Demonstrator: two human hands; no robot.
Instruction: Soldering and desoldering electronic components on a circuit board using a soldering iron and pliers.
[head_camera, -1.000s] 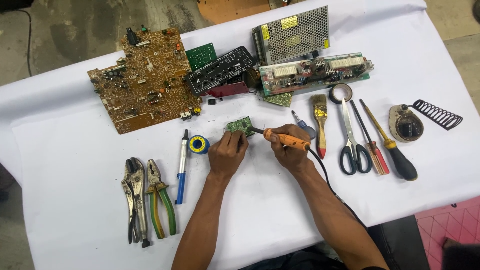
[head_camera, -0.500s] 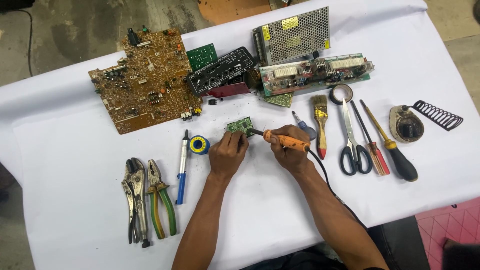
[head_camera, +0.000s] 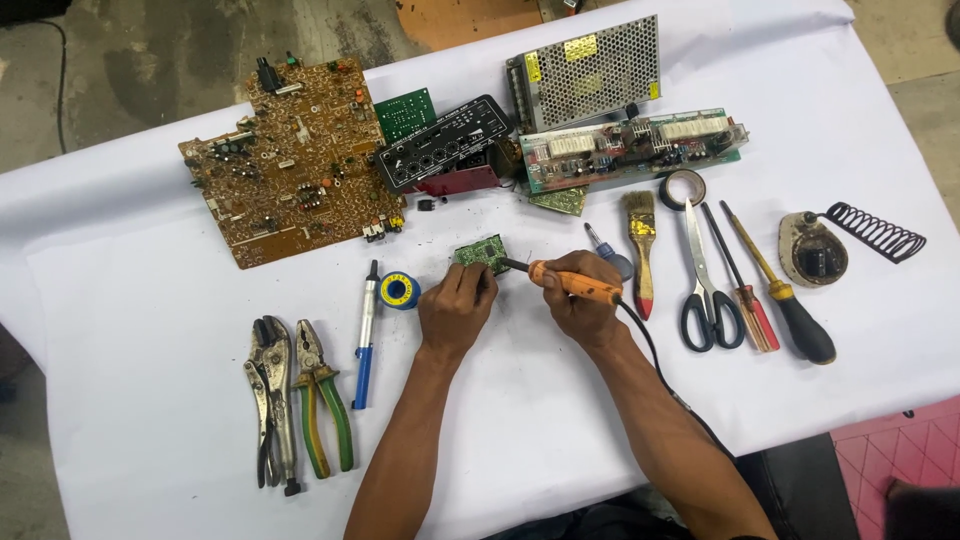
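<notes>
A small green circuit board (head_camera: 482, 251) lies on the white tablecloth near the table's middle. My left hand (head_camera: 456, 306) rests just below it, with closed fingertips at its near edge. My right hand (head_camera: 580, 299) grips an orange-handled soldering iron (head_camera: 572, 284); its dark tip points left and meets the small board's right edge. The iron's black cord (head_camera: 655, 360) trails back along my right forearm. A blue spool of solder wire (head_camera: 398, 291) sits just left of my left hand.
A large brown circuit board (head_camera: 295, 175), a black panel (head_camera: 440, 155), a metal mesh power supply (head_camera: 585, 75) and a long green board (head_camera: 630, 150) lie at the back. Pliers (head_camera: 298, 400) and a desoldering pump (head_camera: 366, 320) are left. A brush (head_camera: 641, 240), scissors (head_camera: 703, 280), screwdrivers (head_camera: 775, 290) and an iron stand (head_camera: 850, 240) are right.
</notes>
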